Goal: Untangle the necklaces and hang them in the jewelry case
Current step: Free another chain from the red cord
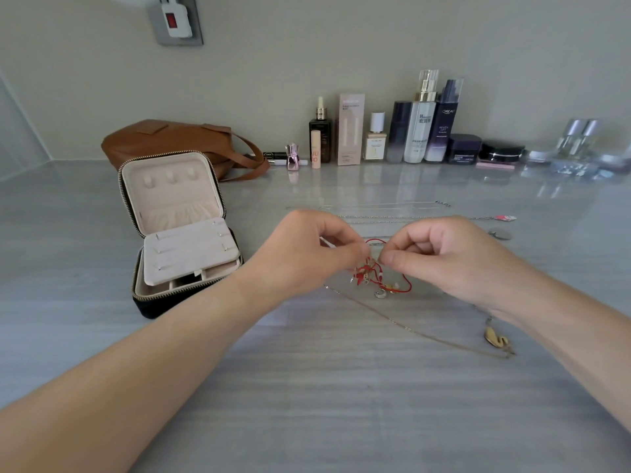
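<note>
A tangle of red cord necklace [379, 278] with small charms hangs just above the grey table between my hands. My left hand [314, 250] pinches it from the left and my right hand [444, 257] pinches it from the right, fingertips almost meeting. A gold chain with a swan pendant [495, 337] lies below my right wrist. Thin silver chains [392, 218] lie stretched out behind my hands, one ending in a pink charm [505, 218]. The jewelry case [181, 233] stands open at the left, its lid upright with three hooks, nothing hanging on them.
A brown leather bag [164, 141] lies behind the case. A row of cosmetic bottles and jars [409, 131] lines the back wall. A round silver disc [500, 233] rests right of my hands. A wall socket with a plug [176, 18] is at the upper left.
</note>
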`<state>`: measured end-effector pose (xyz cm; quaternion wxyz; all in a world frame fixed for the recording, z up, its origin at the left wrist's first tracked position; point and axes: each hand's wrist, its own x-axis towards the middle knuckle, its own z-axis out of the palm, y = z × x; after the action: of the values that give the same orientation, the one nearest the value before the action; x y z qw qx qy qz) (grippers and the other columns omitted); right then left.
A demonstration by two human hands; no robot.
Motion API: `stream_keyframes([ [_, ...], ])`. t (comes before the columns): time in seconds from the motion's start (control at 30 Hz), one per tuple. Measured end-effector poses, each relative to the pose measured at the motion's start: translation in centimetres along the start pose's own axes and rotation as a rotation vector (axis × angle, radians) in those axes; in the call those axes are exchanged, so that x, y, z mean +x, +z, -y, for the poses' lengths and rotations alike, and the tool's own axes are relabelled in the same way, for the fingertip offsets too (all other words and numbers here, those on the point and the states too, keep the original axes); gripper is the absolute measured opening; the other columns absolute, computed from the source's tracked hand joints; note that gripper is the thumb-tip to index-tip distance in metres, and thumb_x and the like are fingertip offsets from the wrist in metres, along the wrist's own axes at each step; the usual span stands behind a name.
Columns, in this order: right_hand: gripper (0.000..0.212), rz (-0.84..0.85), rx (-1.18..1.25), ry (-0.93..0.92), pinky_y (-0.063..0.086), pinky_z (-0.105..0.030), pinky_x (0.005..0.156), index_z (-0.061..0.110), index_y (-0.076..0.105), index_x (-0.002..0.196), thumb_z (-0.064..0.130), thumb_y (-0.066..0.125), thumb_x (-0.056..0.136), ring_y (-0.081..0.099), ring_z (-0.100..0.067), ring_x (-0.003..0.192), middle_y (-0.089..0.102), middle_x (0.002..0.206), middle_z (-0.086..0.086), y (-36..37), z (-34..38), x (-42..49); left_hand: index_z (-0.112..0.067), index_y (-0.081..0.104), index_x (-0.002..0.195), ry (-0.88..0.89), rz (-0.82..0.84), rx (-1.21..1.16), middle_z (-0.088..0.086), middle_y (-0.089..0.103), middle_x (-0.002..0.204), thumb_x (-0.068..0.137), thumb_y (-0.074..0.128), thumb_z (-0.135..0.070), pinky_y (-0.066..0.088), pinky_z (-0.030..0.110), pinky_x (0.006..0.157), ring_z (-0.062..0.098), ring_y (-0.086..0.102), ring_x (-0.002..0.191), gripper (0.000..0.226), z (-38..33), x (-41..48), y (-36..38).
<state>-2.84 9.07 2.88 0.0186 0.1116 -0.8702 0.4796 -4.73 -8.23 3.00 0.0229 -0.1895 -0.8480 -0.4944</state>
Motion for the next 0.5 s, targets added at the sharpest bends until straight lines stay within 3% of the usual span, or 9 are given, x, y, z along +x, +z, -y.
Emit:
stream_keyframes([
  [0.27, 0.004, -0.015, -0.013, -0.071, 0.038, -0.032, 0.066, 0.019, 0.07, 0.072, 0.018, 0.069, 0.077, 0.05, -0.022, 0.064, 0.065, 0.076, -0.025, 0.11, -0.04, 0.18, -0.022, 0.064, 0.066, -0.184, -0.035, -0.118, -0.01, 0.061, 0.065, 0.086, 0.06, -0.024, 0.043, 0.021, 0.059, 0.006, 0.053, 0.064, 0.021, -0.07, 0.45, -0.07],
  [0.5, 0.007, -0.052, -0.001, -0.083, 0.038, -0.034, 0.067, 0.018, 0.07, 0.072, 0.017, 0.068, 0.078, 0.05, -0.023, 0.065, 0.065, 0.079, -0.028, 0.09, -0.36, 0.44, -0.017, 0.056, 0.068, -0.322, 0.091, -0.383, 0.0, 0.06, 0.069, 0.092, 0.05, -0.026, 0.041, 0.026, 0.059, 0.01, 0.055, 0.061, 0.027, -0.12, 0.57, -0.17],
])
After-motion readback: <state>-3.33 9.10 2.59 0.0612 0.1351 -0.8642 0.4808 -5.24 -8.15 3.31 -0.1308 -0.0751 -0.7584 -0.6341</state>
